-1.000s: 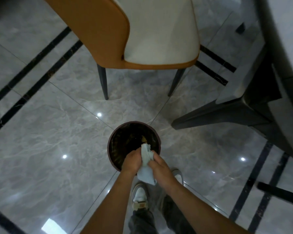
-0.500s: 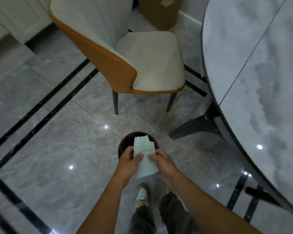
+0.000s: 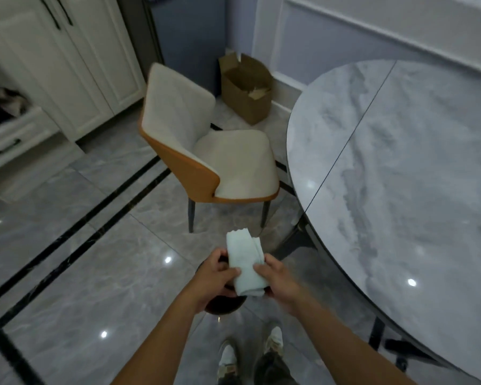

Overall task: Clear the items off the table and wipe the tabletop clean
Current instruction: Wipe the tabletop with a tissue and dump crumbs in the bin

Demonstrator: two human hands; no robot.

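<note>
Folded cloth [image 3: 245,262] held directly above bin [image 3: 222,305]. Left hand [image 3: 215,269] and right hand [image 3: 275,276] each pinch one side edge. Worktop [image 3: 400,162] right of bin; wipe likely pending. Risk: light pinch slips, cloth drops into bin and gets soiled; fold may unroll.

Bare hands [image 3: 216,274] and forearms [image 3: 161,332], dark grey trousers [image 3: 272,369], pale lace-up shoes [image 3: 227,357] with perhaps a tan trim.

Folded cloth [image 3: 246,266] between both hands [image 3: 247,276]
</note>
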